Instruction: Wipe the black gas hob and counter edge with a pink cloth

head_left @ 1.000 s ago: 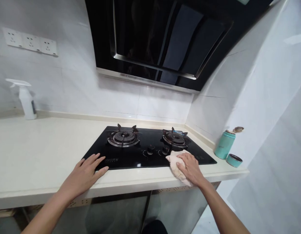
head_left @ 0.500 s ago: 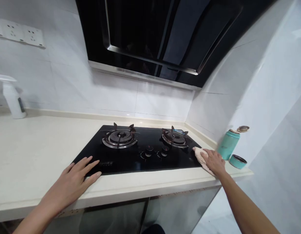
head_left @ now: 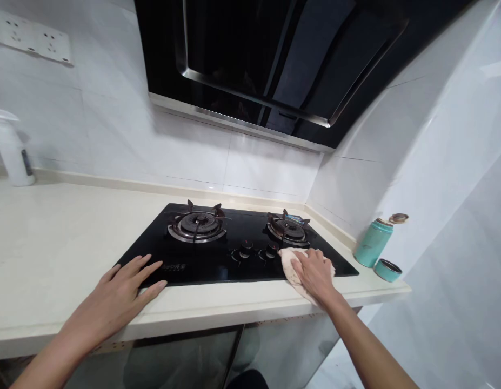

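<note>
A black glass gas hob with two burners and two knobs is set into a cream countertop. My right hand presses a beige cloth flat on the hob's front right part, just below the right burner. Its fingers lie over the cloth. My left hand rests flat, fingers spread, on the counter's front edge at the hob's front left corner, holding nothing.
A white spray bottle stands at the far left against the wall. A teal flask and its cap sit at the counter's right end. A black range hood hangs overhead. Sockets are on the wall.
My right hand slid the cloth from the hob's front right out to its right edge, then back left below the right burner. The left hand stayed in place.
</note>
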Tool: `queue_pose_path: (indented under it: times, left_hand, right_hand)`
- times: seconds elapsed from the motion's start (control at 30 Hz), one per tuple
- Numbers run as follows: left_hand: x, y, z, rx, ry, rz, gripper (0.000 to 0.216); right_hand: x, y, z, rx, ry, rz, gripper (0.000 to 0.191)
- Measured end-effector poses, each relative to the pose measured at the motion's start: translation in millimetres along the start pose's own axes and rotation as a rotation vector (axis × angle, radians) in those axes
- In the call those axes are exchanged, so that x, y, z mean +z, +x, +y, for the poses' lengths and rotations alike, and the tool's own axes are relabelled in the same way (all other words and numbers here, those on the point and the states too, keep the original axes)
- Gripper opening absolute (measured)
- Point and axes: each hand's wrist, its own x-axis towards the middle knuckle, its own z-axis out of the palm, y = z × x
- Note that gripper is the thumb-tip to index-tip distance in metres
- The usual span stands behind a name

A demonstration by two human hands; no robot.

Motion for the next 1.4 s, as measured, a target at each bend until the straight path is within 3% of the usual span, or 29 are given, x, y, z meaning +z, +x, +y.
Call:
queue_pose_path:
  times: [0.17,0.3,0.47,0.6,0.83,0.97,1.2,1.4]
  left_hand:
    - [-5.3,-1.2,3.3,-0.021,-0.006,-0.025,0.068]
    - [-10.2,-1.5,8.1,-0.050,-0.005,-0.039,0.068]
    - [-13.3,-2.8,13.0,-0.060,-0.038,-0.035,0.065]
    - [-11.0,-5.4,13.3,-0.059,-0.073,-0.002,0.064]
    - [-8.9,-9.7,15.4,-0.037,-0.069,0.024,0.060]
    - [-7.5,-10.2,16.4,-0.045,-0.079,0.041,0.061]
    - [-4.1,-10.2,16.1,-0.050,-0.122,0.074,0.060]
    - [-6.5,-11.9,18.8,-0.039,-0.079,0.068,0.058]
  right_hand:
    - [0.9,35.0,-32.3,-0.039,0.013,0.010,0.044]
    - [5.1,57.9,-39.3,-0.019,0.019,0.012,0.040]
    - [10.4,63.4,-41.8,0.012,0.030,0.005,0.042]
    - [13.2,53.9,-25.6,-0.060,0.074,-0.033,0.049]
    - [18.4,34.3,29.2,-0.135,0.077,-0.131,0.067]
    - [17.6,47.1,30.4,-0.195,0.032,-0.139,0.060]
    - [2.1,78.9,3.2,-0.266,-0.038,-0.169,0.035]
    - [-10.6,100.5,-17.7,-0.309,-0.022,-0.233,0.029]
